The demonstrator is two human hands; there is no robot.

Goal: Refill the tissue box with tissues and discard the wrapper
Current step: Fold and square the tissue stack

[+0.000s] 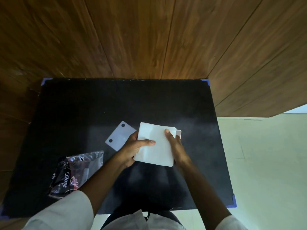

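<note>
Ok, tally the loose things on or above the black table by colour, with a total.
White: 2, the tissue stack held in both hands, left hand and right hand, and the flat panel with two holes.
Dark printed: 1, the plastic wrapper.
Total: 3.

White tissues, black patterned wrapper, black table.

Left hand and right hand — both clasped shut.
</note>
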